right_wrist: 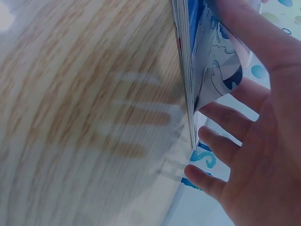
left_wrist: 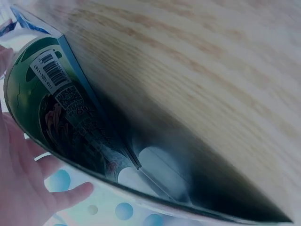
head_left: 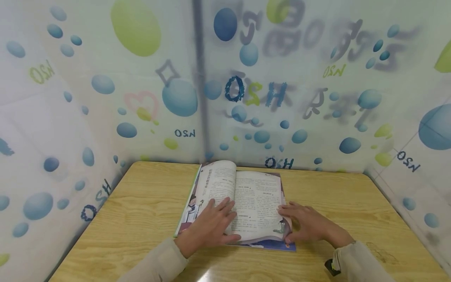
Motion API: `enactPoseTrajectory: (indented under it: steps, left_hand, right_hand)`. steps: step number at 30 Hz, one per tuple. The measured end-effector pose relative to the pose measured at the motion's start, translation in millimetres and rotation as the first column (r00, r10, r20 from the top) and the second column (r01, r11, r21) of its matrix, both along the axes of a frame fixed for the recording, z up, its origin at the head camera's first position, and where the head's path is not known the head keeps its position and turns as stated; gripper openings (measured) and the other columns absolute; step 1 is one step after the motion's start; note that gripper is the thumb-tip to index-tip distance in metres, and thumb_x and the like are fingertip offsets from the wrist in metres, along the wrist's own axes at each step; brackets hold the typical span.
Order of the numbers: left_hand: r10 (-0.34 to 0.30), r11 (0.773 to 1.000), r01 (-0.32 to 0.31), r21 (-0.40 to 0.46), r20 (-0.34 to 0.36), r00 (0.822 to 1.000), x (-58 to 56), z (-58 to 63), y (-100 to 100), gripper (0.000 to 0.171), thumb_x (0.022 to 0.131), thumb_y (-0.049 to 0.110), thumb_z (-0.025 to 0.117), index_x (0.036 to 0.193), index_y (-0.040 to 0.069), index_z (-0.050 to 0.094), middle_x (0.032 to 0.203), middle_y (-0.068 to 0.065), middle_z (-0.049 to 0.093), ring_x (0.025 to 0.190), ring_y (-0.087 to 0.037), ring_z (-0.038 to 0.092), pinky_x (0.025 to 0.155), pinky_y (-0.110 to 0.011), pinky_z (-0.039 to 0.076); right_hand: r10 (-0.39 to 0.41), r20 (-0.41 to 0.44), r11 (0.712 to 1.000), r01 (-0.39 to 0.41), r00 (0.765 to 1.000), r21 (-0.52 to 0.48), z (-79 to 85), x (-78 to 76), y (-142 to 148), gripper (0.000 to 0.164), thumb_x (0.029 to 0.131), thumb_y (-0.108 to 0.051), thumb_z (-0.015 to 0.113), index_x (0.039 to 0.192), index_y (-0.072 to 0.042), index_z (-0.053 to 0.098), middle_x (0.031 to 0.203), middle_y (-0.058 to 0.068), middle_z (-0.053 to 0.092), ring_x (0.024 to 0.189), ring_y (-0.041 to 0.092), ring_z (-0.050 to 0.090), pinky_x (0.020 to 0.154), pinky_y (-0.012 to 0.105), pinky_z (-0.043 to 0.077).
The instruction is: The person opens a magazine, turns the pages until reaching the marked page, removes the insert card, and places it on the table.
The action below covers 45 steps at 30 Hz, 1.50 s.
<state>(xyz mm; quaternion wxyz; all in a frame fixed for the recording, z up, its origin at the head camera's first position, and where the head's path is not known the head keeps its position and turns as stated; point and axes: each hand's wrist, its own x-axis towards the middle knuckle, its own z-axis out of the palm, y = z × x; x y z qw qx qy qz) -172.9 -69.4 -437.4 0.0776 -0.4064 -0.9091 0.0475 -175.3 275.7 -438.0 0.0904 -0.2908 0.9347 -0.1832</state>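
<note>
An open magazine with printed text lies on the table, its left side bowed upward. My left hand rests across the lower left page and the fold, fingers spread. From the left wrist view, the green back cover with a barcode curves up off the wood, and the same hand's fingers show beyond its edge. At the right margin, my right hand holds the page edge between thumb and fingers, and the lower corner bends upward. The right wrist view shows the curled page between the thumb and fingers.
The magazine lies on a wood-grain table near its back edge. Sheets with blue and green dots and lettering stand behind and on both sides. A small dark object sits at the right cuff.
</note>
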Motion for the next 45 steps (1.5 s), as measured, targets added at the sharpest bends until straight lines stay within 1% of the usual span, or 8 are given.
enactPoseTrajectory:
  steps: [8, 17, 22, 25, 30, 36, 41, 45]
  left_hand:
    - [-0.034, 0.999, 0.034, -0.021, -0.048, 0.998, 0.4, -6.0, 7, 0.083, 0.085, 0.081, 0.043, 0.133, 0.016, 0.062, 0.145, -0.010, 0.051, 0.138, -0.030, 0.043, 0.105, -0.057, 0.038]
    - [-0.035, 0.999, 0.032, -0.042, -0.073, 0.997, 1.4, -7.8, 10, 0.085, 0.082, 0.083, 0.045, 0.132, 0.016, 0.061, 0.145, -0.009, 0.051, 0.138, -0.029, 0.043, 0.104, -0.056, 0.039]
    - [-0.033, 0.999, 0.030, -0.038, -0.085, 0.996, 1.3, -6.5, 9, 0.075, 0.086, 0.076, 0.048, 0.132, 0.017, 0.060, 0.144, -0.009, 0.051, 0.137, -0.029, 0.044, 0.103, -0.056, 0.040]
    - [-0.029, 0.999, 0.026, -0.034, -0.079, 0.996, 0.9, -4.6, 8, 0.068, 0.090, 0.070, 0.049, 0.133, 0.018, 0.059, 0.144, -0.009, 0.052, 0.136, -0.029, 0.045, 0.102, -0.056, 0.041]
    - [-0.032, 0.999, 0.031, -0.015, -0.068, 0.997, -0.1, -2.8, 7, 0.063, 0.091, 0.063, 0.052, 0.133, 0.017, 0.058, 0.142, -0.010, 0.053, 0.134, -0.029, 0.047, 0.100, -0.055, 0.043]
    - [-0.033, 0.999, 0.035, 0.024, -0.064, 0.997, -0.5, -2.5, 4, 0.063, 0.092, 0.062, 0.052, 0.135, 0.016, 0.057, 0.140, -0.010, 0.054, 0.131, -0.029, 0.050, 0.098, -0.055, 0.044]
    - [0.008, 0.999, -0.005, 0.034, -0.086, 0.996, 0.5, 1.0, 3, 0.073, 0.093, 0.064, 0.051, 0.146, 0.015, 0.048, 0.144, -0.010, 0.052, 0.131, -0.028, 0.050, 0.102, -0.056, 0.040]
    - [0.009, 0.996, 0.003, 0.087, -0.144, 0.990, 0.1, 1.9, 3, 0.083, 0.090, 0.062, 0.058, 0.154, 0.013, 0.036, 0.153, -0.012, 0.042, 0.135, -0.029, 0.046, 0.105, -0.057, 0.038]
  right_hand:
    - [-0.115, -0.022, 0.993, 0.115, 0.993, -0.011, 1.6, -1.3, -5, 0.081, 0.075, -0.067, 0.073, 0.136, -0.016, 0.061, 0.145, 0.013, 0.053, 0.138, 0.046, 0.039, 0.105, 0.070, 0.030]
    - [-0.114, -0.068, 0.992, 0.110, 0.991, -0.057, 7.5, -1.2, -7, 0.083, 0.077, -0.067, 0.072, 0.138, -0.012, 0.058, 0.145, 0.013, 0.053, 0.134, 0.043, 0.045, 0.103, 0.066, 0.036]
    - [-0.115, -0.061, 0.991, 0.110, 0.992, -0.080, 11.3, -0.6, -4, 0.088, 0.077, -0.069, 0.069, 0.141, -0.011, 0.055, 0.146, 0.014, 0.051, 0.134, 0.042, 0.046, 0.102, 0.064, 0.038]
    - [-0.122, -0.008, 0.986, 0.121, 0.992, -0.116, 13.8, -0.5, 0, 0.092, 0.078, -0.066, 0.071, 0.147, -0.010, 0.049, 0.150, 0.017, 0.046, 0.136, 0.044, 0.042, 0.103, 0.066, 0.036]
    - [-0.117, 0.085, 0.970, 0.132, 0.989, -0.205, 18.9, -1.3, 5, 0.082, 0.089, -0.051, 0.068, 0.153, -0.009, 0.038, 0.155, 0.019, 0.038, 0.140, 0.047, 0.035, 0.105, 0.067, 0.032]
    - [-0.121, 0.120, 0.947, 0.151, 0.985, -0.283, 24.9, -1.3, 6, 0.055, 0.107, -0.033, 0.041, 0.157, -0.012, 0.031, 0.158, 0.020, 0.031, 0.142, 0.048, 0.029, 0.107, 0.069, 0.026]
    - [-0.219, 0.137, 0.944, 0.245, 0.966, -0.219, 24.4, -1.0, 7, 0.064, 0.106, -0.046, 0.036, 0.157, -0.009, 0.027, 0.159, 0.021, 0.028, 0.144, 0.047, 0.024, 0.109, 0.068, 0.023]
    - [-0.270, 0.126, 0.949, 0.286, 0.955, -0.134, 21.8, -0.8, 5, 0.072, 0.102, -0.050, 0.045, 0.154, -0.001, 0.033, 0.156, 0.027, 0.032, 0.142, 0.050, 0.026, 0.109, 0.068, 0.025]
